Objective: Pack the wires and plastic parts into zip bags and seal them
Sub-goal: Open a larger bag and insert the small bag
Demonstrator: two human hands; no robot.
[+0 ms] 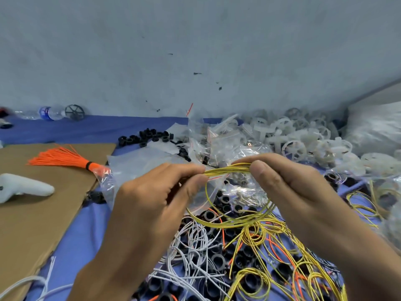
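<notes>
Yellow wire loop (230,213): light, thin, springy | left hand (156,192) and right hand (288,187) fingers pinch its top, just above the wire pile (249,257) | grab bunched strands, else it uncoils

A blue-covered desk (71,129) runs up to the wall. On its left lies a brown cardboard sheet (43,205). Directly on the blue lie loose black rings (147,136), clear zip bags (217,137), a heap of white plastic wheels (303,135), tangled white wires (195,240) and yellow wires (282,246), and a water bottle (52,112) at the back.
</notes>
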